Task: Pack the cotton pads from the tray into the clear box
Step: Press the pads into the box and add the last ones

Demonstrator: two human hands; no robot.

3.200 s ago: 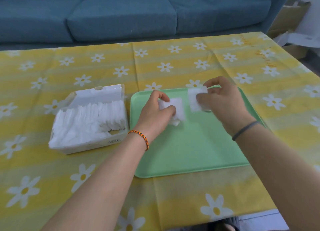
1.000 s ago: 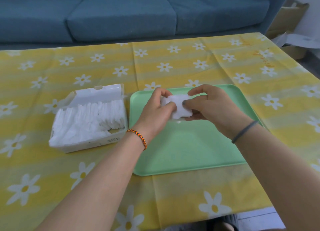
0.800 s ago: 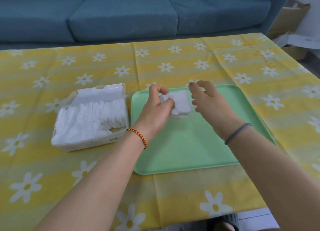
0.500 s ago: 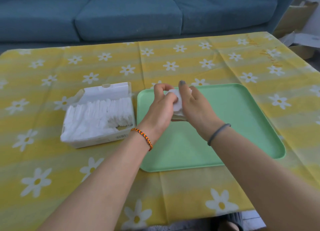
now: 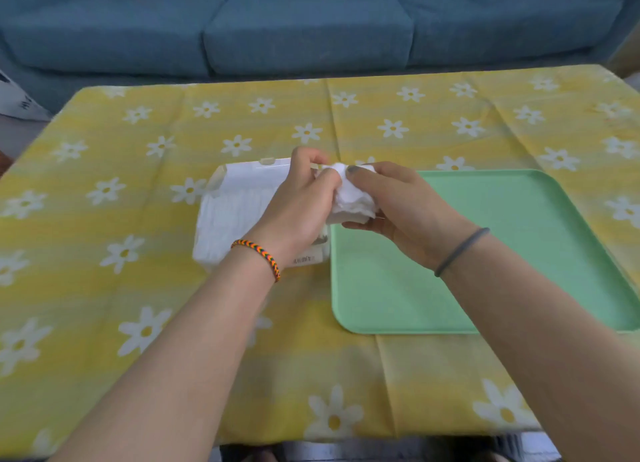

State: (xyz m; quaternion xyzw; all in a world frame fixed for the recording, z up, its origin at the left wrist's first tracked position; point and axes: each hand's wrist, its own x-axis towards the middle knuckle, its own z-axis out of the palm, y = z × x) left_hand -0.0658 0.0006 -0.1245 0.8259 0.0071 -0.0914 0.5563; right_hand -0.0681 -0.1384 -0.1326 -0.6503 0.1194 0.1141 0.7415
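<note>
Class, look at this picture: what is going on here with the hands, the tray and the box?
A person holds a small bunch of white cotton pads between the left hand and right hand, raised above the gap between the flat green plastic tray and the clear plastic box. The box, already well filled with white pads, sits to the tray's left on the yellow daisy-print tablecloth. No pads show on the visible part of the tray.

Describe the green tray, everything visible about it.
The green tray is a pale mint rectangle with rounded corners and a low raised rim, smooth like plastic. It lies flat on the yellow daisy tablecloth, just right of the clear box. Its visible surface holds no pads. The right hand and forearm reach over its near-left part, holding the cotton pads above its left edge; its right side is cropped.
</note>
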